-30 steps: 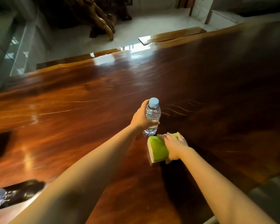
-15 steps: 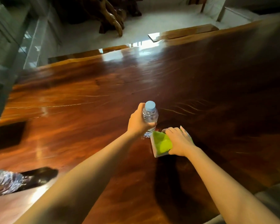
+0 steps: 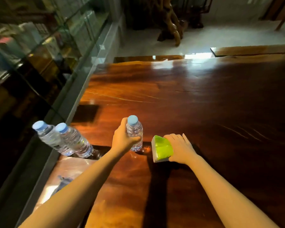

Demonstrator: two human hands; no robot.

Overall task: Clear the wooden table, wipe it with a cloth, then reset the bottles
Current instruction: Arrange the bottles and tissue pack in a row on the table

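Note:
My left hand point(image 3: 123, 139) is wrapped around a clear water bottle point(image 3: 135, 134) with a pale blue cap, upright on the glossy dark wooden table point(image 3: 204, 104). Just right of it my right hand point(image 3: 180, 149) presses flat on a folded green and white cloth point(image 3: 161, 148) that lies on the table. Two more water bottles point(image 3: 49, 137) point(image 3: 74, 140) with blue caps stand side by side at the table's left edge, left of my left hand.
A glass cabinet point(image 3: 39, 51) runs along the table's left side, with a metal ledge point(image 3: 82, 71) between them. Beyond the far table edge are a white floor, a carved wooden root piece point(image 3: 169, 22) and a low wooden bench point(image 3: 253, 50).
The view has swung left, bringing the two standing bottles and the glass cabinet into sight. My left hand with the bottle and my right hand on the cloth have shifted left across the table.

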